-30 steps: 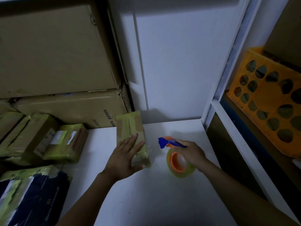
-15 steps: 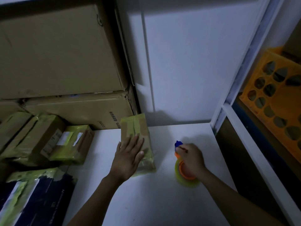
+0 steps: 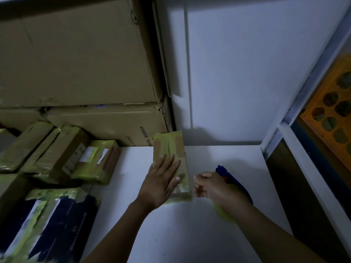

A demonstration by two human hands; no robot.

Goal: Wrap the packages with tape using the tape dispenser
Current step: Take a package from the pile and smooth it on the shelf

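The package [image 3: 171, 147] is pinned under the flat left hand [image 3: 161, 185], and the curled right hand [image 3: 210, 186], its hold unclear, is now brought nearer, dispenser [image 3: 235, 182] behind, likely readying tape.

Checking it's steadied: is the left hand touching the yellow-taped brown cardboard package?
Touching. The head view shows the left hand lying flat, fingers straight, on the top of the yellow-taped brown cardboard package.
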